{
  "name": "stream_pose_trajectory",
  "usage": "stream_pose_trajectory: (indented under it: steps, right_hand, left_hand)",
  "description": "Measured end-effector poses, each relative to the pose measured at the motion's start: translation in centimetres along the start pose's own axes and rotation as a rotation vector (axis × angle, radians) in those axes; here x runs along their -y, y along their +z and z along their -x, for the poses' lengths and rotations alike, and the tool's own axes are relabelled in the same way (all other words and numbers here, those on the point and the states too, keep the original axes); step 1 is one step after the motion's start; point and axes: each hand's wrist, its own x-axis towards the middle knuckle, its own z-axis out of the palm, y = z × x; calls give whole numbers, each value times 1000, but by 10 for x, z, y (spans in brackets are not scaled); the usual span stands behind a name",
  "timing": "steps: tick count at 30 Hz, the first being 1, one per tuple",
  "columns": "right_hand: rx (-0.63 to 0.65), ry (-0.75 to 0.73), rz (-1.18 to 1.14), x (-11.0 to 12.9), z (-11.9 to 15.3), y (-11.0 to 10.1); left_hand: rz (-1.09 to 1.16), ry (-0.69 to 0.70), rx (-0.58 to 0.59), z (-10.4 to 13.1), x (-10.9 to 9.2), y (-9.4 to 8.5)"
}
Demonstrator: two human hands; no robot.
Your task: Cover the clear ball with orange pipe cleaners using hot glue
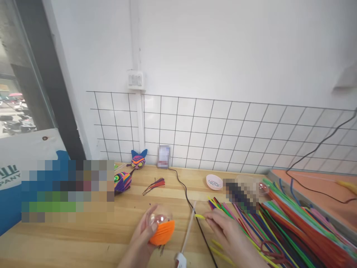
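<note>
My left hand (pixel 143 230) is wrapped round a clear ball (pixel 161 214) whose lower part is covered with orange pipe cleaner (pixel 163 233). To the right, my right hand (pixel 223 227) pinches a yellow pipe cleaner (pixel 199 216) by its end, apart from the ball. Between both hands lies a white glue gun (pixel 181 259), partly cut off by the bottom edge, with a pale glue stick or rod (pixel 189 227) reaching up from it. Other yellow strips (pixel 221 255) lie beneath my right wrist.
Many coloured pipe cleaners (pixel 304 227) spread over the right side, with red-handled scissors (pixel 272 251) among them. A pink bowl (pixel 214 182) of small pieces, a black cable (pixel 182 184), red strands (pixel 158 183) and striped figures (pixel 138 160) stand or lie farther back.
</note>
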Motion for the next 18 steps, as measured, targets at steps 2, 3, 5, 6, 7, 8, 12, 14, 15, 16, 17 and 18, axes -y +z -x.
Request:
stream_pose_trajectory:
  steps: [2,3,5,6,7,8,12,14,15,16,17,18]
  right_hand:
    - [43,-18,-9,12,-13,7]
    - [67,-16,-5,17,-18,10]
    - [94,-2,11,20,-27,15]
    - [95,3,18,20,-30,16]
    - [94,2,23,19,-32,16]
    - [100,-9,26,17,-33,16]
    - [141,-86,16,15,-31,13]
    - [143,-100,25,17,-28,11]
    - [152,-99,35,20,-27,9]
    - [177,-96,47,22,-27,8]
    - [214,-89,61,26,-26,7]
    - [255,-79,75,30,-25,5]
  left_hand:
    - [-4,-3,-7,-4,4,-7]
    - [-15,0,-13,-5,5,-11]
    - [-47,14,-29,-6,4,-19]
    - [-60,25,-40,-6,3,-22]
    - [-70,37,-50,-5,1,-25]
    - [-78,48,-62,-4,-1,-26]
    - [-139,99,-117,3,-3,-25]
    - [-151,103,-117,5,-2,-23]
    - [-139,100,-103,6,-1,-22]
    - [-121,95,-84,7,-1,-22]
    - [-108,88,-62,7,0,-21]
    - [-103,73,-40,7,-1,-21]
